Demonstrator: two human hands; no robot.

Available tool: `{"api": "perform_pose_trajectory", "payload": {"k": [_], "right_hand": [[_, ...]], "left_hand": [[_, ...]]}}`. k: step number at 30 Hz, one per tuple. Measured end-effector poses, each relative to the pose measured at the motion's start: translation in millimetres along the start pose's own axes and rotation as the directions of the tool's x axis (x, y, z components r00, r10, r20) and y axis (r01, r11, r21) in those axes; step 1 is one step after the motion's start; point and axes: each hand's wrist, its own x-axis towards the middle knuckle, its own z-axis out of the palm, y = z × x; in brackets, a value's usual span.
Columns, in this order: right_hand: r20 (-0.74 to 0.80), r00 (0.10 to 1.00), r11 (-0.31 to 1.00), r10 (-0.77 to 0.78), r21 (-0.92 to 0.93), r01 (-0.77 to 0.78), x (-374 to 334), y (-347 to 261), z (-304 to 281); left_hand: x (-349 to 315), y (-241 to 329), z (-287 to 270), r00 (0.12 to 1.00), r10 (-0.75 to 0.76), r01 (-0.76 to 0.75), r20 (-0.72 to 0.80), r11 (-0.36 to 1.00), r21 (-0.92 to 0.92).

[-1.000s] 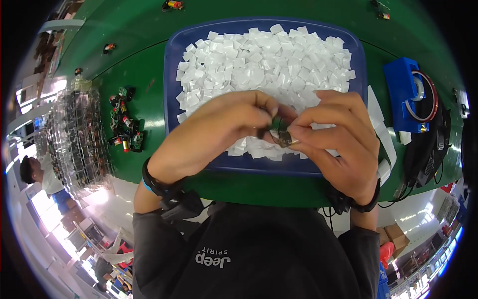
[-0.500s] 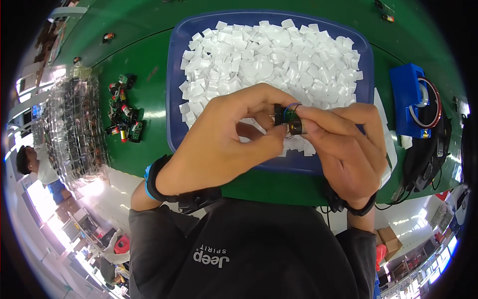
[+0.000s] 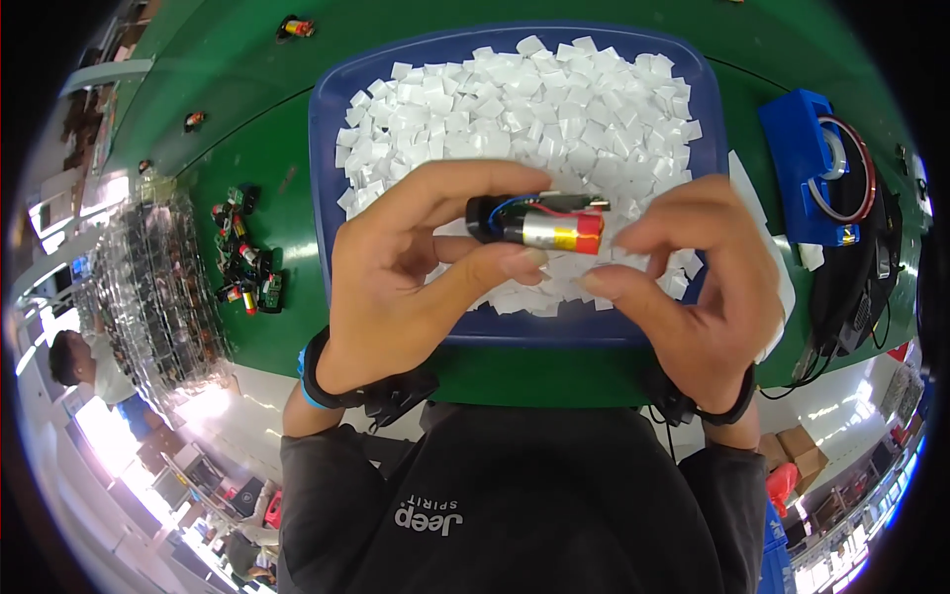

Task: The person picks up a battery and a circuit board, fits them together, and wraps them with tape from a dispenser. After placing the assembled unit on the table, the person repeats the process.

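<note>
My left hand (image 3: 381,267) grips a small battery assembly (image 3: 554,230) between thumb and fingers, holding it roughly level over the tray. The assembly has a silver and red cylindrical cell, a black cap at its left end, a thin circuit board on the far side, and blue and red wires. Close to the red end is my right hand (image 3: 708,277), its thumb and fingers apart with nothing between them. Beneath both hands stands a blue tray (image 3: 323,198) heaped with small white square pieces (image 3: 515,119).
A pile of similar battery assemblies (image 3: 242,259) lies left of the tray; single ones (image 3: 295,28) lie farther off. Shiny clear packaging (image 3: 163,282) stands at the table's left edge. On the right are a blue tape dispenser (image 3: 792,148) and a black bag (image 3: 851,297) with cables.
The assembly has turned so its silver and red side shows, and shifted left with my left hand. My right hand has let go of it and drawn back slightly.
</note>
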Motion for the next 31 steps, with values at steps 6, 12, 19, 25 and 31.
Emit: {"api": "perform_pose_trajectory", "payload": {"k": [6, 12, 19, 25, 31], "right_hand": [[0.087, 0.992, 0.973, 0.096, 0.202, -0.112, -6, 5, 9], [0.059, 0.998, 0.979, 0.020, 0.201, -0.032, -7, 7, 9], [0.060, 0.939, 0.810, 0.339, 0.490, -0.323, -4, -1, 15], [0.115, 0.889, 0.661, 0.443, 0.628, -0.411, -6, -1, 16], [0.287, 0.876, 0.601, 0.388, 0.642, -0.476, -10, 9, 15]], "left_hand": [[1, -11, -4, 0.978, 0.193, -0.201, 0.083, 0.974, 0.108], [-1, -15, -2, 0.962, 0.262, -0.272, 0.077, 0.943, 0.192], [-3, -14, 6, 0.923, 0.384, -0.338, 0.004, 0.808, 0.482], [-6, -13, 8, 0.914, 0.405, -0.320, -0.029, 0.764, 0.560], [-9, -4, -2, 0.895, 0.389, -0.426, 0.218, 0.600, 0.677]]}}
